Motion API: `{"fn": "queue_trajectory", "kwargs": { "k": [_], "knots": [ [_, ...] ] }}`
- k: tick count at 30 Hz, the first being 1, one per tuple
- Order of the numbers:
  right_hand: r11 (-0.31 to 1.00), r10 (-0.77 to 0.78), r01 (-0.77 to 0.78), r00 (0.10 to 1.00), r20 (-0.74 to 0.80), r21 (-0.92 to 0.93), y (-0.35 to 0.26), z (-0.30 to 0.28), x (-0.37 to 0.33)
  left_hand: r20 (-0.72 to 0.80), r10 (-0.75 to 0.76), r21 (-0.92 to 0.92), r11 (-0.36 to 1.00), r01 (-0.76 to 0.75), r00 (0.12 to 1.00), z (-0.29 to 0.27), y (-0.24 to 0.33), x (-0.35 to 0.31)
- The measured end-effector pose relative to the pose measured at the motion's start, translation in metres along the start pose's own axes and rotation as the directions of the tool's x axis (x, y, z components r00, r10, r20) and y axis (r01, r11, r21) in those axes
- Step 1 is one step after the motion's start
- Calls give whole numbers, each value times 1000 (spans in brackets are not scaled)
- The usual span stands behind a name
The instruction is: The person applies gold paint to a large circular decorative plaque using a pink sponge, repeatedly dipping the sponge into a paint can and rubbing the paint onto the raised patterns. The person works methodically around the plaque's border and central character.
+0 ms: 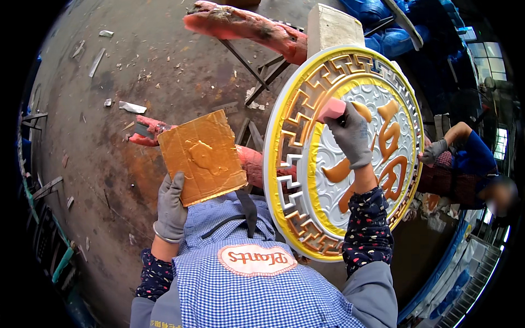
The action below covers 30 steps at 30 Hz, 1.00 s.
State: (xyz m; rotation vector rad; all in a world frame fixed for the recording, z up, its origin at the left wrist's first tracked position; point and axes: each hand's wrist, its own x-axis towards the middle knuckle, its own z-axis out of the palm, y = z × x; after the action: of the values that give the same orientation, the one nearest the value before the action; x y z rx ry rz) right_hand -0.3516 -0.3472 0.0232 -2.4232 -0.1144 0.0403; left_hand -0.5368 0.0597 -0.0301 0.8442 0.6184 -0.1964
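Nearest us, over the checked apron (257,284), our left hand (170,208) in a grey glove is gripping a square cardboard palette (202,156) smeared with glossy gold paint. Our right hand (353,136) is closing around a pink sponge (332,111) and pressing it to the round relief plaque (306,164) leaning upright just beyond. Its fretwork rim is showing gold along the top and left, white lower down, so we are judging the gilding partly done. Farther off, another person's gloved hand (435,150) is touching the plaque's far edge.
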Motion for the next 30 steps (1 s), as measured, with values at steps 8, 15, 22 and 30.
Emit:
{"fn": "queue_trajectory", "kwargs": {
  "k": [8,15,22,30],
  "knots": [
    [997,-77,77,994,-79,-10,18,14,0,4,-1,41,999,1,1000,2,-2,1],
    [997,-74,74,997,-3,13,25,13,-1,2,-12,54,998,12,1000,0,-4,3],
    [997,-74,72,995,72,27,18,17,-10,10,-10,70,998,9,1000,4,-4,0],
    [996,-58,69,980,192,-53,-3,13,-49,14,-24,67,997,23,1000,2,-4,-1]
  ]
}}
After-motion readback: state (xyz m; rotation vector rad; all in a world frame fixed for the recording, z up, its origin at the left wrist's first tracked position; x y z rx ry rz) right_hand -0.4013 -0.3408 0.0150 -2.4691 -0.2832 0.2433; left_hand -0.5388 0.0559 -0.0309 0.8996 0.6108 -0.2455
